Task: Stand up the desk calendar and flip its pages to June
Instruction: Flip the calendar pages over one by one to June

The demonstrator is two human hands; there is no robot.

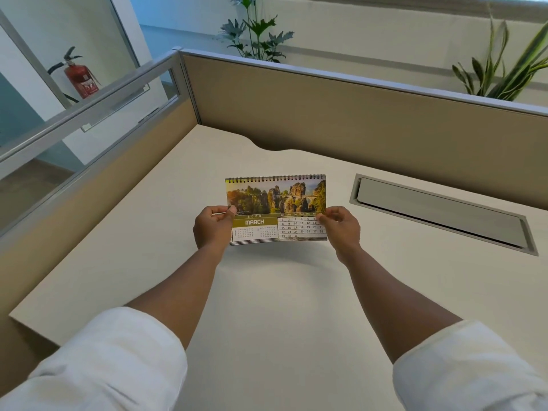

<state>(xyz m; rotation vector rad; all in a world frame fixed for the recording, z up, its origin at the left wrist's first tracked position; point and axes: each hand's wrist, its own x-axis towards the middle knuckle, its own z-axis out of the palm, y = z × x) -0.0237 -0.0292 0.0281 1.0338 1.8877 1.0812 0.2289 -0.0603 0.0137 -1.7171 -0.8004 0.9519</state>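
The desk calendar [275,203] is held upright in the middle of the white desk [267,292], its black spiral binding on top. The facing page reads MARCH under a photo of rock towers and a bridge. My left hand [213,225] pinches the calendar's left edge between thumb and fingers. My right hand [341,225] pinches its right edge the same way. The bottom edge appears to hover just above the desk, with a soft shadow beneath it.
A grey cable-tray lid [441,213] is set into the desk at the right. Beige partition panels [341,114] wall the back and left sides. Potted plants [504,69] rise behind the partition, and a red fire extinguisher [80,75] stands beyond the glass at far left.
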